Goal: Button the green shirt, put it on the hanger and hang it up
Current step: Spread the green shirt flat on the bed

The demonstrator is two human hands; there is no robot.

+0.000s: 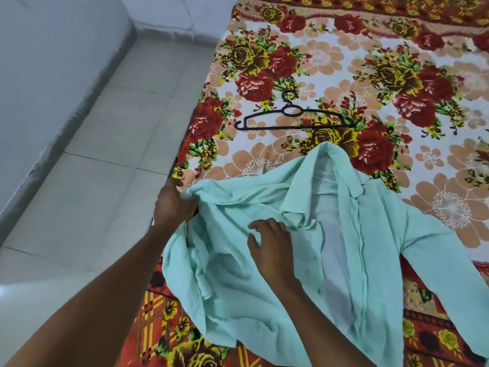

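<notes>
Green shirt (370,234) unbuttoned, black hanger (291,112) beyond

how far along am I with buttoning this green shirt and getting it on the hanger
Early. Done: the green shirt lies on the floral bedspread. In hand: your left hand grips its shoulder edge, your right hand flattens the front. Left: the front lies open, unbuttoned; the black hanger lies untouched beyond the collar.

Soft, even light over my floral bedsheet (330,64), no hard shadows, only faint shading in the green shirt (304,247) folds below it. A pale glare patch sits on the tiled floor (105,128) left of the sheet. Wide-angle bending curves the edges; my forearms blur slightly.
</notes>
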